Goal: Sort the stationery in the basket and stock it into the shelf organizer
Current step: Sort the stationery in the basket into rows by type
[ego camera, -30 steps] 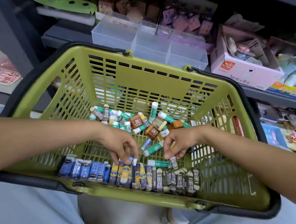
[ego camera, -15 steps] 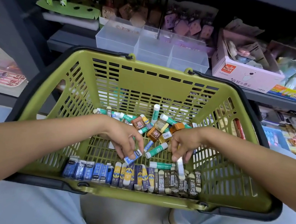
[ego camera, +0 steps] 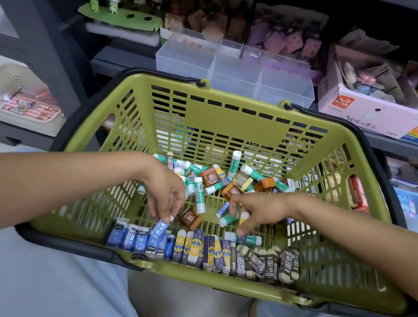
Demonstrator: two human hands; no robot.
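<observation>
Pinching a blue eraser (ego camera: pixel 160 230), the left grip (ego camera: pixel 167 200); right grip (ego camera: pixel 254 212) curls round a yellow-white eraser (ego camera: pixel 243 217)

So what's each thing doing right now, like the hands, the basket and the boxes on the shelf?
Left hand: pinching a blue eraser above the blue row.
Right hand: fingers curled round a small yellow-white item, cannot tell what.
Basket: handles folded down; erasers lined up along the near wall, glue sticks and small brown boxes in a loose pile behind.
Clear organizer: on the shelf, looks empty.
Pink box: open, full.
</observation>
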